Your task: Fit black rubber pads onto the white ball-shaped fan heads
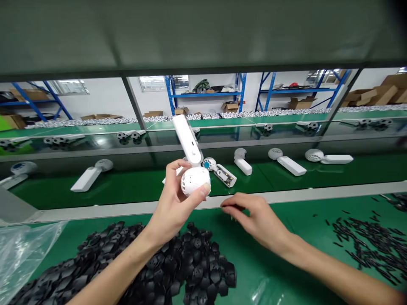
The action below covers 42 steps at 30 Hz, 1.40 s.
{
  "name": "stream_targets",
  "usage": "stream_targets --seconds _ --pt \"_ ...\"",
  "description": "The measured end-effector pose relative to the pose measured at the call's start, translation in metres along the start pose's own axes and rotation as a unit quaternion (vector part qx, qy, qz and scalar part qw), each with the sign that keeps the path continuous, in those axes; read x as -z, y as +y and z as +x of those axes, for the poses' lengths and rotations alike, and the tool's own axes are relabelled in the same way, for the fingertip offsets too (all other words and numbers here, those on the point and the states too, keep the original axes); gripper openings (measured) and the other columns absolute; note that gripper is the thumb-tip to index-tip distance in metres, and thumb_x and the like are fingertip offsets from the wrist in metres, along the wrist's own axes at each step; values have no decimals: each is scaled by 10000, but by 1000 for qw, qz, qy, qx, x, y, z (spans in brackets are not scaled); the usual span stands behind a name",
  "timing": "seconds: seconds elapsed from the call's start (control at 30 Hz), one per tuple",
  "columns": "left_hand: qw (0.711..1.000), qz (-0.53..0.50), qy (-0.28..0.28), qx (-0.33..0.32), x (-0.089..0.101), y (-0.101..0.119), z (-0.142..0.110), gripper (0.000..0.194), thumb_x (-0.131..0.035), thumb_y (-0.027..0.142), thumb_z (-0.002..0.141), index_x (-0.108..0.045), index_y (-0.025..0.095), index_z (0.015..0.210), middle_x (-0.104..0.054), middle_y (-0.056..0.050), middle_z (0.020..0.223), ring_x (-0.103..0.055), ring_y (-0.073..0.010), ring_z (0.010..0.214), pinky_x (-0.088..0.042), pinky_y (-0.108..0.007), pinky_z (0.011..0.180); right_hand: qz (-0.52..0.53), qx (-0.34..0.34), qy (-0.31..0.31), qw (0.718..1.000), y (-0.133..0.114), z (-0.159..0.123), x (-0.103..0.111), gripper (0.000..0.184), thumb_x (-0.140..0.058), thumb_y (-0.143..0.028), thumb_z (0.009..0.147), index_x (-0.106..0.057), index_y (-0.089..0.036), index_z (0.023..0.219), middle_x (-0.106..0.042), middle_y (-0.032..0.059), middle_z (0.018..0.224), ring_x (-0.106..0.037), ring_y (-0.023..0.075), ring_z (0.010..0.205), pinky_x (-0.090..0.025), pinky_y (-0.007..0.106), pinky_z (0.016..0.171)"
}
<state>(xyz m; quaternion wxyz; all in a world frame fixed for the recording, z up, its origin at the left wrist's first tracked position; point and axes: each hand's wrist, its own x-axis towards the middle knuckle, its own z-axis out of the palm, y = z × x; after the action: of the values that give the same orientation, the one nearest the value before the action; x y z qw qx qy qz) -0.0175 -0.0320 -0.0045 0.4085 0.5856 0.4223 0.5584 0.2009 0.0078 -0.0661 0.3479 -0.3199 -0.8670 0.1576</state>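
My left hand is closed around the round head of a white handheld fan, whose flat handle tilts up and to the left. The thumb presses on the ball-shaped head. To its right, my right hand is held in a pinch above the green worktop near the pale rail; whatever lies between those fingertips is too small to make out. Beneath my left forearm spreads a heap of black pentagon-shaped caps. Slender black strips lie scattered to the right of my right hand.
Behind the rail, a green conveyor belt carries several white fans, one with its handle opened. A clear plastic bag lies at left. A grey panel overhangs everything. Farther back are football-patterned pieces and blue shelving.
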Motion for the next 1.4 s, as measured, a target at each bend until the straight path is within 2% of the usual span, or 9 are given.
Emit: stream_targets --seconds 0.07,0.13,0.23,0.4,0.47,0.7,0.8,1.07,1.4 --pt "1000 -2 -23 -9 -2 1 -4 543 -766 435 974 -382 307 1335 -645 -37 1205 -685 -145 841 -649 -302 796 119 -66 50 989 -10 7 19 186 -654 -279 1081 -813 -192 1037 -796 46 911 -738 181 770 -589 259 670" --pt "999 -6 -50 -2 -5 -1 -8 500 -696 475 1018 -421 338 1412 -626 -48 1265 -697 -165 893 -651 -323 835 251 -123 80 957 -22 11 35 175 -745 -354 1001 -853 -218 988 -786 38 818 -710 186 698 -564 265 610" --pt "997 -4 -74 8 -7 -7 -12 369 -644 514 1044 -582 327 1355 -606 -52 1337 -690 -185 961 -627 -312 873 363 -150 77 917 -38 14 48 118 -852 -350 891 -874 -244 936 -787 36 803 -697 178 685 -562 263 618" --pt "997 15 -70 -4 -10 -17 -16 284 -563 532 1082 -663 318 1241 -619 -32 1341 -623 -209 1097 -528 -276 894 484 -193 48 852 -48 13 45 269 -1004 -354 728 -806 -189 807 -772 33 770 -706 169 669 -594 260 660" --pt "997 38 -68 -9 -12 -18 -19 313 -486 543 1110 -676 320 1220 -601 -30 1358 -599 -212 1121 -487 -287 918 503 -203 42 839 -48 12 40 304 -1016 -366 708 -789 -180 787 -754 21 746 -700 164 657 -597 263 661" --pt "991 108 -52 -63 -20 -20 -26 291 -438 505 1132 -669 368 1244 -569 -23 1351 -551 -228 1230 -467 -300 965 440 -204 67 872 -49 4 25 289 -955 -406 802 -766 -188 789 -722 1 748 -628 140 680 -504 240 648" --pt "987 135 -53 -71 -20 -22 -27 280 -456 506 1125 -670 365 1237 -569 -31 1345 -564 -235 1229 -489 -299 923 428 -200 70 879 -49 2 22 299 -942 -437 811 -772 -192 780 -724 10 743 -640 159 687 -520 262 658" --pt "983 154 -7 -98 -22 -21 -25 232 -795 452 948 -704 341 1130 -625 -25 1210 -630 -205 982 -494 -301 846 461 -185 30 867 -53 0 26 200 -840 -423 912 -855 -225 928 -801 32 911 -739 204 851 -596 299 797" --pt "988 105 32 -111 -29 -23 -32 214 -856 394 903 -735 343 1072 -673 -8 1164 -655 -191 992 -527 -265 827 459 -193 19 867 -64 -4 28 135 -759 -328 955 -868 -253 929 -793 7 892 -734 191 862 -583 265 796"
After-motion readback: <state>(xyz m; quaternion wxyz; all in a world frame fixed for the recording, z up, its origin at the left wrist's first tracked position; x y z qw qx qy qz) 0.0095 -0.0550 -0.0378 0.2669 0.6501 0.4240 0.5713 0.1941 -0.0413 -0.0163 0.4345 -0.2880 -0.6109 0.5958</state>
